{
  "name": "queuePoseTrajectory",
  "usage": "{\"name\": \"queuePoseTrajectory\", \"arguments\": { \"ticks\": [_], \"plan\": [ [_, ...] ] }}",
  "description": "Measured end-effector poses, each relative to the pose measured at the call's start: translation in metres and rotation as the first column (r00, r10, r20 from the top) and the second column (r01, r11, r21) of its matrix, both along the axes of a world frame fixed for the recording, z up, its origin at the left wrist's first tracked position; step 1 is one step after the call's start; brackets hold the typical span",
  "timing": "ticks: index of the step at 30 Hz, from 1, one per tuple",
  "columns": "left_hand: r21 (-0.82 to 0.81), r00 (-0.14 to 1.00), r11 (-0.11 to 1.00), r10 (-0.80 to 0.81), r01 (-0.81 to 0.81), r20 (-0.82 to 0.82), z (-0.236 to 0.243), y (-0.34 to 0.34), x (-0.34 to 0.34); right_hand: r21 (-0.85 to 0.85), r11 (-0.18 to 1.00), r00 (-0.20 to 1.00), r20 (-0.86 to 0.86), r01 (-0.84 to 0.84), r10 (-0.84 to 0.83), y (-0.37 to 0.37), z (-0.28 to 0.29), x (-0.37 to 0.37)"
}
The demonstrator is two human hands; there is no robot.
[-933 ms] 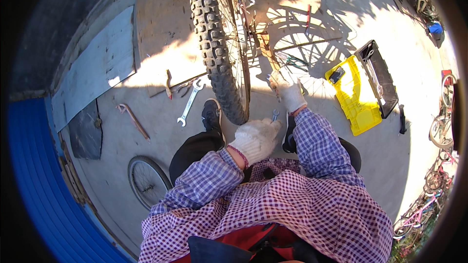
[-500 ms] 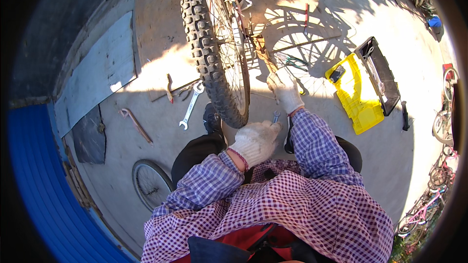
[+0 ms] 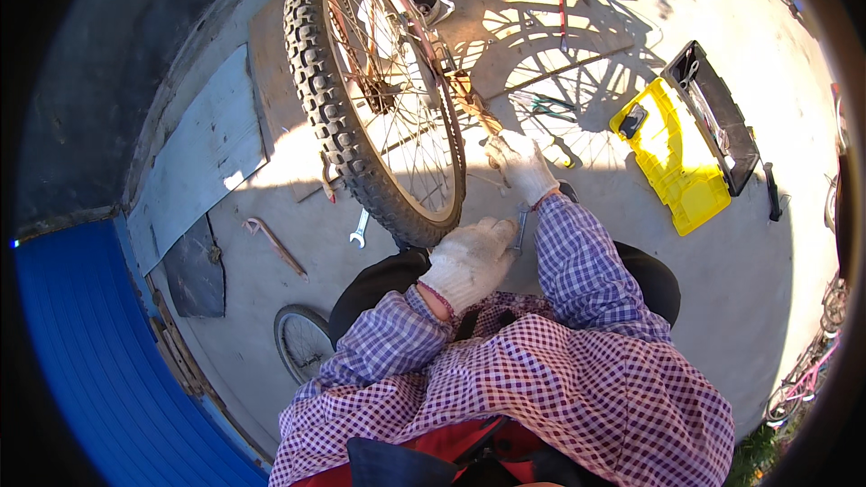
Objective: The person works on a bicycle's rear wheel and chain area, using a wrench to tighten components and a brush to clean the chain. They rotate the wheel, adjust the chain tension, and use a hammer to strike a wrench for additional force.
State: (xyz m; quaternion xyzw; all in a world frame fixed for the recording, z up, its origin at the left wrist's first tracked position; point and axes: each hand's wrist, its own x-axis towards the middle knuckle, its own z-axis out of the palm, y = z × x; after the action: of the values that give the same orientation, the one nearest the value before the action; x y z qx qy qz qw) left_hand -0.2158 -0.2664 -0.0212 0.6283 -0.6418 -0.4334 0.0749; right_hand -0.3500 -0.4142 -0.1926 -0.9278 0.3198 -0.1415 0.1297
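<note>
Concrete floor [image 3: 713,307], part sun, part shade, beneath a knobbly-tyred bicycle wheel [image 3: 381,97] at upper centre

Right gloved hand [image 3: 523,168], right of centre, curls its fingers round the lower end of a brown bar [image 3: 474,106] beside the wheel; left gloved hand [image 3: 471,261], near the wheel's lower edge, has bent fingers, their grasp impossible to tell; open yellow-and-black case [image 3: 690,191] at right

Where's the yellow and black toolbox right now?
In the head view, the toolbox lies open on the ground, right of the gloved right hand, just left of a small black object.
</note>
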Motion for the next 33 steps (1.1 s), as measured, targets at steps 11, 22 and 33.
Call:
{"name": "queuePoseTrajectory", "arguments": {
  "ticks": [11,22,33],
  "plan": [
    [-0.226,0.969,0.974,0.021,0.036,0.245,0.052,-0.049,-0.004,0.607,0.768,0.954,0.055,0.202,-0.295,0.008,-0.026,0.017],
    [0.014,0.652,0.978,-0.151,0.21,0.743,0.119,-0.166,0.046,0.971,0.24,0.942,0.058,0.025,-0.331,-0.004,0.052,0.009],
    [0.382,0.423,0.89,-0.454,0.247,0.784,0.059,-0.256,0.057,0.93,0.276,0.898,0.324,-0.244,-0.297,0.008,0.008,0.01]
  ]
}}
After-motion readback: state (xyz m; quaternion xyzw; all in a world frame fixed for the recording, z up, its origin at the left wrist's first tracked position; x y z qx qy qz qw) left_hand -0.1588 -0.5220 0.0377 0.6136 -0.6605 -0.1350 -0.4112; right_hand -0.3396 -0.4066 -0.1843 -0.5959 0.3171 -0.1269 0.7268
